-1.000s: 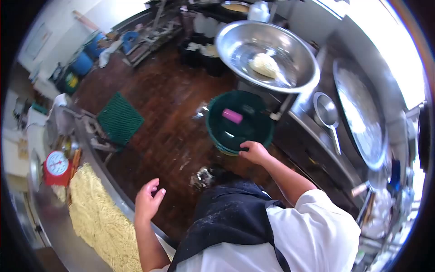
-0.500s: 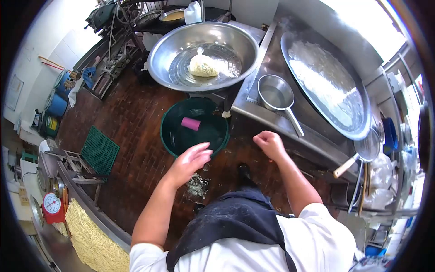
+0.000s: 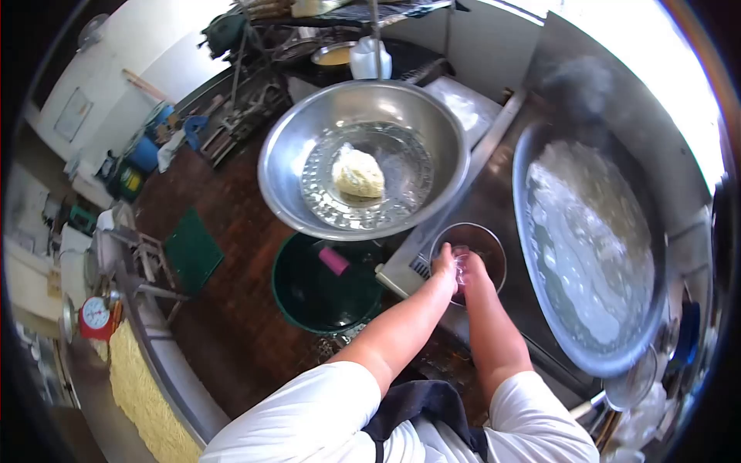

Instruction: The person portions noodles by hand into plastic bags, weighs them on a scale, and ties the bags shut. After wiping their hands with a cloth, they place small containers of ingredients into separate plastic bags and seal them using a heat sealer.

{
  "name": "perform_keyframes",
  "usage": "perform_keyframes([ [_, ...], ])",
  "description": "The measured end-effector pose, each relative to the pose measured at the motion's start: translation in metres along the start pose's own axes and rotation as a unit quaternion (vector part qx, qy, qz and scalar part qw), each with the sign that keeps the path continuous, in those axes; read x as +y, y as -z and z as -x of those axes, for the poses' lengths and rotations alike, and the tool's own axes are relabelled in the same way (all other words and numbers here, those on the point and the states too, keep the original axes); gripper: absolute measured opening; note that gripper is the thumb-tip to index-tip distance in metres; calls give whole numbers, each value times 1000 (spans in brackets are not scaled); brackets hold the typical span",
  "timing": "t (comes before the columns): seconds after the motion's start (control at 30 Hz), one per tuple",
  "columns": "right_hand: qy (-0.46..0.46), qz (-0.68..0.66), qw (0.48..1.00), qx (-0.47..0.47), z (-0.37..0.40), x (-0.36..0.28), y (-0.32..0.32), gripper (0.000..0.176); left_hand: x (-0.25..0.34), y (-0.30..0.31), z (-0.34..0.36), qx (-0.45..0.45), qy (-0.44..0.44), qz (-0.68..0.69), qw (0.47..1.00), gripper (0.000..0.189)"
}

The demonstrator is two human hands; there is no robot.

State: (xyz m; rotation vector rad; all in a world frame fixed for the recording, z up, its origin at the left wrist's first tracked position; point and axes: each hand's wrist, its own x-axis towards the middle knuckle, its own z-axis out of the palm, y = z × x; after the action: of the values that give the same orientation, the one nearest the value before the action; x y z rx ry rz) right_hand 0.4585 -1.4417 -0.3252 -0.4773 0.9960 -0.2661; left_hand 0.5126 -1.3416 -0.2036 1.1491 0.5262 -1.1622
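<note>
One bare left hand (image 3: 444,266) meets the bare right hand (image 3: 474,272) over a round silver metal pot (image 3: 486,240), can't tell if they're gripping anything, best kept low.

Round pot (image 3: 489,242) on steel counter (image 3: 488,199)

Reddish-brown floor (image 3: 247,255), green mat (image 3: 193,251) on it; white wall (image 3: 147,46) upper left; bright glare (image 3: 664,69) upper right.

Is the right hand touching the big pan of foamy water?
Apart. The head view shows the right hand over the small steel pot, with metal counter visible between it and the rim of the big pan.
</note>
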Motion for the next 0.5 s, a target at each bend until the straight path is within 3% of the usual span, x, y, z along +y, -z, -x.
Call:
perform_keyframes([
  [0.03, 9, -109, 991, -72, 31, 4, -23, 30, -11, 19, -34, -161, 13, 63, 985, 42],
  [0.07, -64, -280, 944, -160, 52, -2, -38, 34, -8, 19, -34, -210, 47, 62, 975, 37],
  [0.1, -134, -438, 857, -236, 73, -11, -50, 37, -1, 16, -24, -263, 79, 61, 960, 33],
  [0.13, -97, -137, 980, -111, 104, -30, -74, 43, 19, 13, 19, -284, 96, 38, 953, 28],
  [0.17, -243, -251, 796, -495, 99, -33, -61, 45, 42, 9, 59, -309, 111, 12, 945, 23],
  [0.2, -202, -196, 860, -425, 109, -41, -67, 44, 44, 13, 42, -291, 99, -21, 951, 18],
  [0.23, -161, -137, 912, -351, 122, -46, -74, 43, 30, 21, -16, -393, 101, -25, 914, 20],
  [0.3, -120, -110, 969, -188, 119, -46, -80, 38, 50, 0, 31, -210, 18, -75, 975, 26],
  [0.33, 39, 54, 996, -56, 122, -34, -84, 31, 42, -11, 8, -174, -47, -48, 983, 27],
  [0.37, 82, 73, 994, -2, 83, -20, -69, 27, 29, -22, -16, -136, -108, -25, 985, 29],
  [0.43, 166, 249, 954, 27, 95, -25, -73, 28, 23, -18, -18, -36, -170, -116, 978, 34],
  [0.47, 231, 387, 891, 44, 82, -27, -61, 29, 15, -13, -19, 46, -229, -178, 956, 42],
  [0.5, 295, 513, 805, 56, 68, -25, -53, 31, 5, -9, -22, 77, -223, -189, 953, 53],
])
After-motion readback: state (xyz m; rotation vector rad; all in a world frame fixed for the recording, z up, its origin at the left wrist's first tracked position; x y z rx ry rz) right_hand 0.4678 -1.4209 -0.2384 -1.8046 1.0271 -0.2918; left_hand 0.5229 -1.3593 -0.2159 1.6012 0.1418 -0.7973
